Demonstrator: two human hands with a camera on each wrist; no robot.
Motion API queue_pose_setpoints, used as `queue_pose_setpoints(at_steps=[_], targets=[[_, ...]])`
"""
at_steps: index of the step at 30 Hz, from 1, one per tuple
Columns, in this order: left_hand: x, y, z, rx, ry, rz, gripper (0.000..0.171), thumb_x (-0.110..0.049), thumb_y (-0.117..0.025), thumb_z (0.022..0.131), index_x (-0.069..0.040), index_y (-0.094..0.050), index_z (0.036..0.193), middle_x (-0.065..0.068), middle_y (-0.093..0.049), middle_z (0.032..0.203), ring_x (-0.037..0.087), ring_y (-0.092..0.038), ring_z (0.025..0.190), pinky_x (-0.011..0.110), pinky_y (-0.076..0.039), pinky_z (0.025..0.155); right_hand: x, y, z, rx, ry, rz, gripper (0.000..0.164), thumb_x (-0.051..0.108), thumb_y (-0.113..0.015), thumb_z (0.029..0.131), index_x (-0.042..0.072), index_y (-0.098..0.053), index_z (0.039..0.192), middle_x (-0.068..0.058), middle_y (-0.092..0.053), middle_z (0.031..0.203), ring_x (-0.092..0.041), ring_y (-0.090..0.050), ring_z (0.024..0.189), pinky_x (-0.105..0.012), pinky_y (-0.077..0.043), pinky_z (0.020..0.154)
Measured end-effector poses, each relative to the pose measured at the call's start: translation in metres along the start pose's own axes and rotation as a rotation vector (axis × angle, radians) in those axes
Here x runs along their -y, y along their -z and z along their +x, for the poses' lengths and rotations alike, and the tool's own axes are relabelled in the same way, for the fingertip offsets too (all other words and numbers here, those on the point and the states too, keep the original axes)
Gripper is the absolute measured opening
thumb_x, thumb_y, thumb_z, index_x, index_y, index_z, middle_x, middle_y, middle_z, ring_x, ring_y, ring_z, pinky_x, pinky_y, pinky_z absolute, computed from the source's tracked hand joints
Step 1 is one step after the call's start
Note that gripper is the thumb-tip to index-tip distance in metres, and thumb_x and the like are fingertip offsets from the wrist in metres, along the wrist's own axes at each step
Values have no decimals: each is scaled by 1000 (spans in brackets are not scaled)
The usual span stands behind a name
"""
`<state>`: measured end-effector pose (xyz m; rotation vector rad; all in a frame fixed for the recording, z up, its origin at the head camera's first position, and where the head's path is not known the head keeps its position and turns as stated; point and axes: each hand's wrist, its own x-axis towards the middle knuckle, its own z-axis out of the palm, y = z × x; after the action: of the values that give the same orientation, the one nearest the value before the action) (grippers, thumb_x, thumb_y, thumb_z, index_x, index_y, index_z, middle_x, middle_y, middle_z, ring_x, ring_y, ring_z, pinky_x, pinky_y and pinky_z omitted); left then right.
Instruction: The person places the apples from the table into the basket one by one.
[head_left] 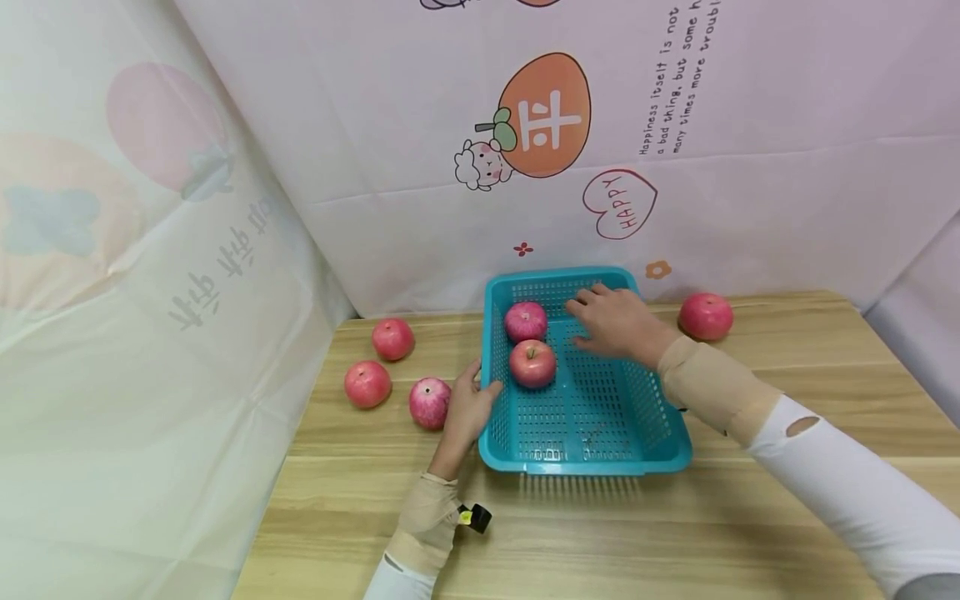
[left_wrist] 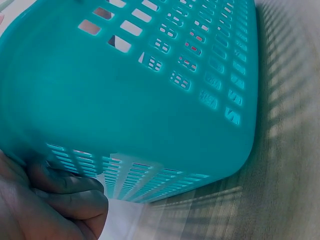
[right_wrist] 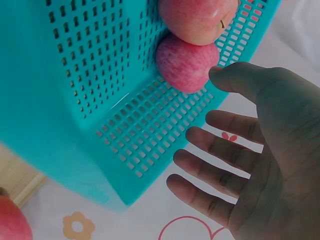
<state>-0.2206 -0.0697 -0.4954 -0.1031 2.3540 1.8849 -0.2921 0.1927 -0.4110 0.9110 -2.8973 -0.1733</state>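
Note:
A teal plastic basket (head_left: 585, 468) with slotted walls stands on the table. Inside, along its left wall, lie a red apple (head_left: 532, 364) with a stem and, just behind it, a pink streaked apple (head_left: 525, 322). My left hand (head_left: 467, 412) grips the basket's left side, thumb over the rim; the left wrist view shows its fingers (left_wrist: 82, 205) curled against the outer wall. Above the back right part of the basket, my right hand (head_left: 618, 325) holds nothing. Its fingers are spread and lightly bent in the right wrist view, near the pink apple (right_wrist: 185, 65).
Left of the basket, a streaked apple (head_left: 429, 403) lies close beside the left hand. Two more pinkish-red apples, one front (head_left: 367, 384) and one back (head_left: 392, 339), lie farther left. Another apple (head_left: 706, 317) sits at the back right, near the printed cloth wall (head_left: 420, 225).

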Motion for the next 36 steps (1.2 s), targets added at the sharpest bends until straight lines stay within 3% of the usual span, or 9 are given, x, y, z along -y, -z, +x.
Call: queue_pose_setpoints(at_steps=[8,29,36], targets=[[0,-1,-1,-3,9,-3,59,-17,-58,94,-12,-40,150,27,-68,114,38,-71,95,49,-59,78,-8,0,-7,-2,-31,14,57,46,-71,85,11,-58,128,-14,-62,125,-34,-59,113,-50,-58,82],[-1,0,-2,2,7,5,57,-17,-56,95,-13,-40,149,26,-68,116,38,-71,97,49,-59,78,-30,-4,-24,10,-103,24,59,44,-72,84,9,-57,130,-15,-62,125,-36,-60,113,-53,-56,83],[-2,0,-1,-3,13,28,56,-17,-56,95,-15,-40,150,23,-68,116,37,-71,99,50,-59,79,-45,0,-29,2,-128,37,51,41,-69,86,8,-58,124,-16,-63,122,-33,-65,98,-50,-57,72]])
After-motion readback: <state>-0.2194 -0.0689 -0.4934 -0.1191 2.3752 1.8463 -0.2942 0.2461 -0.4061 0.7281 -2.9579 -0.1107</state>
